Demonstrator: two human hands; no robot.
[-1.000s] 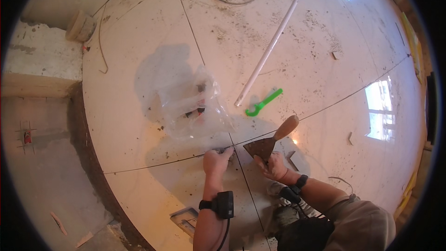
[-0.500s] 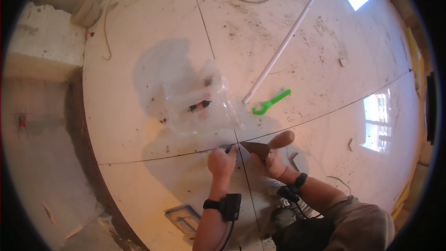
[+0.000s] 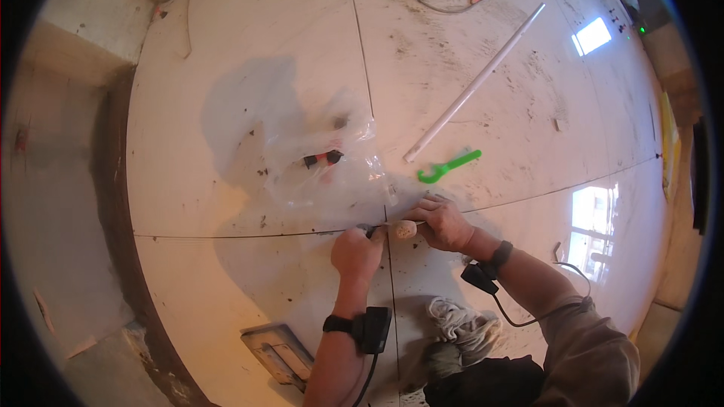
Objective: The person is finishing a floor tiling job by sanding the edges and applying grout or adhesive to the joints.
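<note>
My left hand is closed at the crossing of the floor joints, its fingertips around a small dark piece that I cannot make out fully. Just right of it, my right hand holds a pointed trowel. The round end of its wooden handle faces up, and its blade is mostly hidden. Ahead of my right hand lies a bright green hooked wrench. Clear plastic bags, with a red and black piece among them, rest on the tile beyond my left hand.
A long white tube lies across the tiles, with a cable beyond it. Near my left forearm is a flat rectangular float. A crumpled cloth lies by my knees. The tiled surface drops at an edge on the left.
The trowel has turned from lying slanted to handle end up, and my right hand has moved forward beside it. My left hand stays at the joint. The view has shifted slightly.
</note>
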